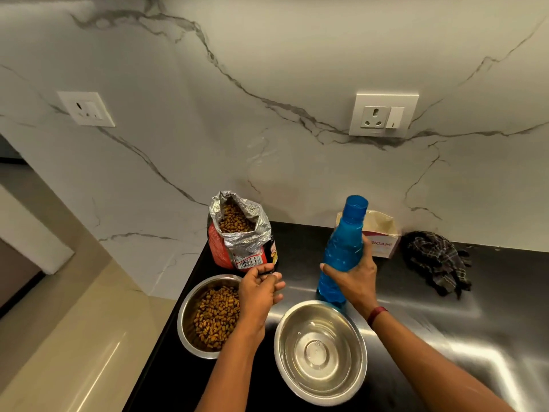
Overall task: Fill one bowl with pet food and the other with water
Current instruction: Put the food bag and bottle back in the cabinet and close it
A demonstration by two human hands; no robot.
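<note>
We have the right hand (355,276) wrapped around the middle of the blue bottle (341,251), which stands upright on the dark counter (300,236), just beyond the right steel bowl (319,352). That bowl seems to hold clear water already, though how deep we cannot tell. The left bowl (208,316) sits beside it, well filled with kibble, and the open food bag (240,233) stands just behind it. Our left hand (258,292) hovers over the far rim of the kibble bowl with fingers curled together; whether they pinch something small, perhaps the bottle's cap, we cannot tell. The main risk we see is the bottle: it is tall, its top looks uncapped, and a careless swing could slop water onto the counter or into the kibble. The left wrist could also nudge the bag, whose open mouth would spill over the near bowl.
</note>
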